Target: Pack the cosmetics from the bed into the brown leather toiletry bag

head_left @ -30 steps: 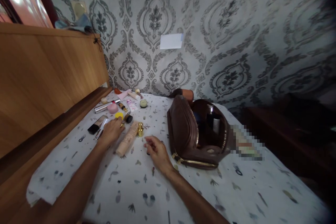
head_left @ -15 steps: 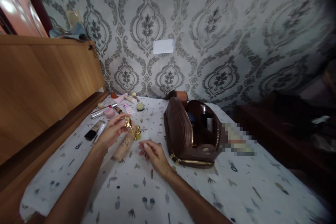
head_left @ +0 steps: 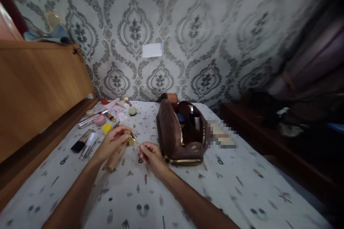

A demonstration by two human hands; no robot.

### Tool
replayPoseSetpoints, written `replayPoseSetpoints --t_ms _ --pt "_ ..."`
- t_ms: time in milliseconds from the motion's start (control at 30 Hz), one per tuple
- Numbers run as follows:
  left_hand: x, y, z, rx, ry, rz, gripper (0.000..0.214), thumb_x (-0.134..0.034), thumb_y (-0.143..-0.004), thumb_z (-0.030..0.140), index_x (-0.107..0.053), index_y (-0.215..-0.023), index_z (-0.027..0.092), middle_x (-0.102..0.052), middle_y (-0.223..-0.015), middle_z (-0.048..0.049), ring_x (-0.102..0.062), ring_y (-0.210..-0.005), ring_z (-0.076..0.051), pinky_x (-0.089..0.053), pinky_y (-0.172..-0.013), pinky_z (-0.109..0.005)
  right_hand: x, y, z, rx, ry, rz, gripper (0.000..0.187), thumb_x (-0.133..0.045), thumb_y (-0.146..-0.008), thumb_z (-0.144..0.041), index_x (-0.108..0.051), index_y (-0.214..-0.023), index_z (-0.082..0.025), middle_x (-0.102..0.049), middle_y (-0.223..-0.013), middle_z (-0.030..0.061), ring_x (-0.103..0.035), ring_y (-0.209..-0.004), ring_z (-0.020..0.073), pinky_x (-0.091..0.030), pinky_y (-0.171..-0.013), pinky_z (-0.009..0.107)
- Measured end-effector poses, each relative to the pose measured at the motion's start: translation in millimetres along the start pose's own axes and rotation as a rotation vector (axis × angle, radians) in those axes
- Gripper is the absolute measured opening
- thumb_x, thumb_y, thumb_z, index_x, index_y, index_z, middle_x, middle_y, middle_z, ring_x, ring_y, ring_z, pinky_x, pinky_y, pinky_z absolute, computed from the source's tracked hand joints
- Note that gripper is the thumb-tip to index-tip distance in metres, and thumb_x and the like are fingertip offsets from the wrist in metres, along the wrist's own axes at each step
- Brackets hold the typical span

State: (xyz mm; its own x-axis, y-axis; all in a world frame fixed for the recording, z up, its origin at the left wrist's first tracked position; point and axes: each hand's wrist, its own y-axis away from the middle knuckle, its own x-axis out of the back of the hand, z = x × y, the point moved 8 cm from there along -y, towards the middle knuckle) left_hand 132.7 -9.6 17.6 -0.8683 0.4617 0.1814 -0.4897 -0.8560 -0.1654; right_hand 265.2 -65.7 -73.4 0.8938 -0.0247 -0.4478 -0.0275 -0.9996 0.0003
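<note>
My left hand (head_left: 114,141) pinches the rounded end of a slim gold-coloured metal item (head_left: 135,140), whose exact kind is too small to make out. Its thin other end is between the thumb and fingers of my right hand (head_left: 152,155). Beneath the left hand, a beige foundation bottle (head_left: 115,158) lies on the cloth, partly covered by the fingers. To the right of my right hand stands a brown makeup bag (head_left: 168,132), unzipped, with a dark bottle (head_left: 194,118) and other items inside.
Left of my hands lie makeup brushes (head_left: 88,145), a pink round container (head_left: 99,120), a yellow sponge-like piece (head_left: 106,128) and a silver tube (head_left: 92,118). A small greenish jar (head_left: 132,111) sits farther back. A wooden panel (head_left: 45,86) borders the left side; patterned wall (head_left: 166,18) stands behind.
My right hand has come up to the gold item and pinched its free end. My left hand still holds the other end. The view has turned slightly right.
</note>
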Motion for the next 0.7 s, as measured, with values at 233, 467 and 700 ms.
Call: replayPoseSetpoints --t_ms 233,467,700 --pt "4.6 -3 14 0.002 -0.128 0.077 0.035 -0.073 -0.074 0.047 -0.069 -0.095 0.019 -0.070 -0.090 -0.0038 -0.064 -0.080 -0.019 -0.051 -0.071 -0.027 6 -5 -3 -0.004 -0.207 0.053 0.060 -0.071 -0.065 -0.074 -0.053 -0.057 -0.017 -0.049 -0.043 -0.0053 -0.036 -0.033 0.0047 -0.021 -0.035 0.020" --pt "-2.8 -22 48 -0.126 -0.101 0.155 0.035 -0.072 -0.075 0.047 -0.070 -0.097 0.020 -0.070 -0.086 -0.0025 -0.061 -0.072 -0.016 -0.048 -0.064 -0.025 9 -12 5 -0.030 -0.220 0.029 0.063 -0.069 -0.064 -0.077 -0.054 -0.056 -0.016 -0.052 -0.043 -0.0030 -0.040 -0.033 0.0056 -0.025 -0.033 0.018" --pt "-25.7 -37 63 -0.173 -0.137 0.099 0.034 -0.068 -0.078 0.049 -0.068 -0.094 0.019 -0.066 -0.079 -0.0009 -0.058 -0.066 -0.014 -0.044 -0.057 -0.023 8 -11 3 -0.032 -0.213 0.000 0.061 -0.069 -0.068 -0.073 -0.058 -0.061 -0.014 -0.057 -0.049 -0.0009 -0.046 -0.037 0.0063 -0.030 -0.036 0.018"
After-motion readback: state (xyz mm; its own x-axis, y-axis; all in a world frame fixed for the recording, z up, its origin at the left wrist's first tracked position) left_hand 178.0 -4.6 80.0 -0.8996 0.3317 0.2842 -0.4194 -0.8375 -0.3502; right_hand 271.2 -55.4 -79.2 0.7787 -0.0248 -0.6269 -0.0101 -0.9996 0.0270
